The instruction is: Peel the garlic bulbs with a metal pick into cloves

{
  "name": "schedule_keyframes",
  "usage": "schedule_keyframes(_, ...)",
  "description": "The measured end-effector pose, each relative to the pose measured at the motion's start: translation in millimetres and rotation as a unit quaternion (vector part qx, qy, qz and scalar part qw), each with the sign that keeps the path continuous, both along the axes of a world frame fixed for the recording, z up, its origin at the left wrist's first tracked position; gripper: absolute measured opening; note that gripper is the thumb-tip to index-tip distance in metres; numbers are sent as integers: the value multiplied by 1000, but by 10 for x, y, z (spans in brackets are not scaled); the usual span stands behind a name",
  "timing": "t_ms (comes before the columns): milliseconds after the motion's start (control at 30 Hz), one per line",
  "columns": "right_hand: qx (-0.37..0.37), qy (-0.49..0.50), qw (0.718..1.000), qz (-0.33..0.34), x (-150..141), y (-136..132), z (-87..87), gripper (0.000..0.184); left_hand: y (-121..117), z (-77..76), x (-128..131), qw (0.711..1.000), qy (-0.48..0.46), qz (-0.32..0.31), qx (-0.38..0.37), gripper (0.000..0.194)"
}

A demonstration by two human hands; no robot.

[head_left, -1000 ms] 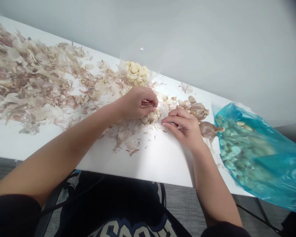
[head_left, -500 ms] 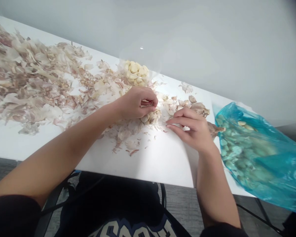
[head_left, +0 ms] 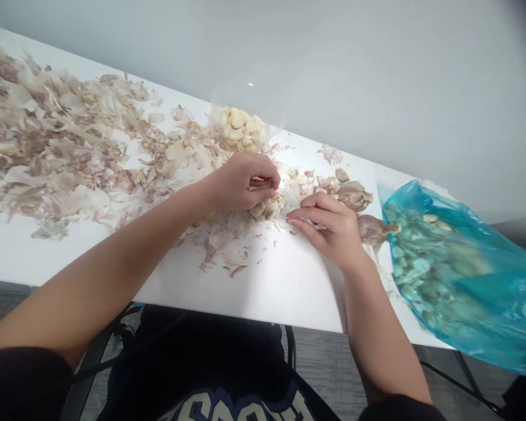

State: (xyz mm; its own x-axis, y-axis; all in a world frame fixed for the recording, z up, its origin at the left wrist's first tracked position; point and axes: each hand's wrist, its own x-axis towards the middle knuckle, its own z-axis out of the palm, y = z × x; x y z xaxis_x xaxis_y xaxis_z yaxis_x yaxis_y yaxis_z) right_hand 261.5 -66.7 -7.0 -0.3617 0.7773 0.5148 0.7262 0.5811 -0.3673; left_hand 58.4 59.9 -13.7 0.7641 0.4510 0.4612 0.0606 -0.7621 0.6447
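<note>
My left hand (head_left: 245, 182) is curled with thumb and fingertips pinched together, just above a small heap of garlic pieces and roots (head_left: 272, 207). Whatever is between its fingertips is hidden or too small to name. To its right, my right hand (head_left: 328, 225) pinches thumb and forefinger, pointing left at the same heap. A thin, faint line shows at those fingertips, too fine to identify. Two whole garlic bulbs (head_left: 372, 230) lie right behind my right hand, with loose unpeeled cloves (head_left: 342, 175) beyond it.
Papery garlic skins (head_left: 65, 134) cover the left of the white table (head_left: 263, 292). A clear bag of peeled cloves (head_left: 242, 128) stands near the wall. On the right, a blue plastic bag (head_left: 460, 280) with garlic cloves inside hangs over the front edge.
My right hand has moved slightly left, nearer my left hand, uncovering more of the garlic bulbs behind it. My left hand stays almost where it was.
</note>
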Motion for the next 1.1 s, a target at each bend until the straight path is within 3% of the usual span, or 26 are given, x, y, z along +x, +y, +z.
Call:
schedule_keyframes(267,-79,-40,995,36,-15,-16,19,11,-2,9,5,1000,10,3,0,6)
schedule_keyframes(533,20,9,1000,7,74,-19,52,10,-2,13,5,1000,11,2,-14,6)
schedule_keyframes(833,26,-12,1000,12,-27,5,9,6,1,12,2,1000,5,-4,-15,6)
schedule_keyframes(1100,-26,-36,999,20,-22,-10,30,9,-1,14,9,1000,12,2,-11,8)
